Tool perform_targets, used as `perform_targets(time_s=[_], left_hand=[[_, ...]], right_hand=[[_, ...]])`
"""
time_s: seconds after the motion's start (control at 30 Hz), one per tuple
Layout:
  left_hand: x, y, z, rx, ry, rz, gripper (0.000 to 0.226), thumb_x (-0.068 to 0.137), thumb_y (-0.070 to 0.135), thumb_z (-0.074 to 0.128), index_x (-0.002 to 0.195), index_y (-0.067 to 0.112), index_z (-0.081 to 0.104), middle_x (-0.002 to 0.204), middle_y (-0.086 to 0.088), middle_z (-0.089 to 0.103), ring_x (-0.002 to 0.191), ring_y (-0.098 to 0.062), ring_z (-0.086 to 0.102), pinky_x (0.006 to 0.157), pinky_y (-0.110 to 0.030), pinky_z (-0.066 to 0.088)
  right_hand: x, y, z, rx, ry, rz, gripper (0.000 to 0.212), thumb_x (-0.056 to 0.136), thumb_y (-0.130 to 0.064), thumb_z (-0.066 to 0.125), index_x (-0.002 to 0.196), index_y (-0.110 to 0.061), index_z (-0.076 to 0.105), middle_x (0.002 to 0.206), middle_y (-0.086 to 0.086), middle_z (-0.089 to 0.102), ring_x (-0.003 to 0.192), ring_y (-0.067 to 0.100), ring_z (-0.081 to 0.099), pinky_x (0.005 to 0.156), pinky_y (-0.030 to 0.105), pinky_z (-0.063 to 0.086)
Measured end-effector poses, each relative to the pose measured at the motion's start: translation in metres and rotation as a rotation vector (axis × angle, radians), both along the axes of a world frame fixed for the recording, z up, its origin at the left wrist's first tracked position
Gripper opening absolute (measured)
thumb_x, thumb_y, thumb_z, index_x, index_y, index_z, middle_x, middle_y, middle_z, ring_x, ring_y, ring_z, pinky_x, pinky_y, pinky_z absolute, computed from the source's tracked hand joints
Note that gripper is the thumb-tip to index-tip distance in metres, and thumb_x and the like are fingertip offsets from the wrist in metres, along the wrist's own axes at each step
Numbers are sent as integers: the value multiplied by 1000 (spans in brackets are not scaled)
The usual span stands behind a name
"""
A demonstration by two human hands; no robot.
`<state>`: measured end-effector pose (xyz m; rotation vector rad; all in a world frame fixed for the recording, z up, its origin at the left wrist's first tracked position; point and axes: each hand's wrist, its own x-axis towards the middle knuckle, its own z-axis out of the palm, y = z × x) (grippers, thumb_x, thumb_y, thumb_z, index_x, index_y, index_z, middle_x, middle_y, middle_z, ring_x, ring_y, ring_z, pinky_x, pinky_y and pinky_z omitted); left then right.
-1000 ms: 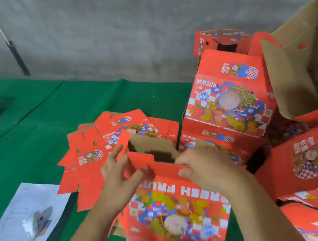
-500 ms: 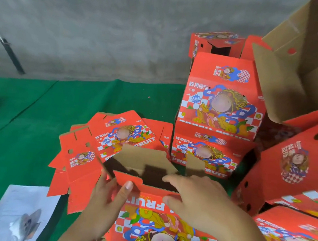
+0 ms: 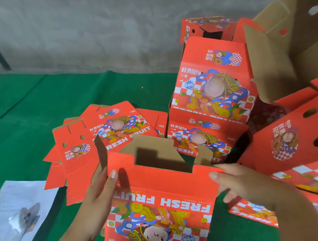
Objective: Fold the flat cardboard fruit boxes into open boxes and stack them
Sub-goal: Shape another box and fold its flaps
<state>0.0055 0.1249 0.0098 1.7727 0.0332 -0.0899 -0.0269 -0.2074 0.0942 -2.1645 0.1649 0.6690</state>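
While the half-formed red box (image 3: 162, 200) is held upright at the near centre of the head view, its open top is turned toward the camera and the brown inner flaps are seen standing above the notched front edge. The left corner is gripped by the left hand (image 3: 98, 188), thumb laid on the red front face, fingers hidden behind the side wall. The right top corner is pinched by the right hand (image 3: 245, 186), thumb on the front edge, fingers curled behind. Just beyond the box, the pile of flat boxes (image 3: 96, 143) is fanned out on the green mat (image 3: 25, 117). Folded boxes are stacked (image 3: 213, 91) directly behind, and more folded boxes (image 3: 301, 136) are crowded along the right edge. Open mat is left only on the far left. A white sheet (image 3: 14, 213) is seen at the lower left.
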Motion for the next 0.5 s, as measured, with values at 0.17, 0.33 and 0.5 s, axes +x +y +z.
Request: perform_targets(time_s=[0.17, 0.33, 0.5], left_hand=[[-3, 4, 15, -34, -106, -49, 42, 88, 79, 46, 128, 68, 55, 134, 42, 55, 124, 23, 47, 96, -13, 41], [1, 20, 13, -65, -264, -57, 78, 95, 77, 40, 150, 24, 49, 148, -1, 57, 142, -23, 48, 116, -47, 37], [0, 21, -4, 65, -267, 26, 67, 91, 81, 38, 150, 48, 42, 146, 29, 38, 146, 3, 31, 117, -30, 28]], right_hand=[[-5, -5, 4, -42, -369, -71, 30, 101, -41, 50, 108, -23, 73, 95, 5, 75, 88, 18, 69, 88, 33, 51], [-8, -7, 6, -111, -478, -57, 66, 88, -74, 41, 104, -19, 75, 116, -8, 71, 105, 10, 59, 94, 37, 48], [-12, -5, -25, -273, -441, -28, 55, 93, -53, 45, 104, -7, 73, 157, -33, 16, 136, -6, 18, 106, 7, 10]])
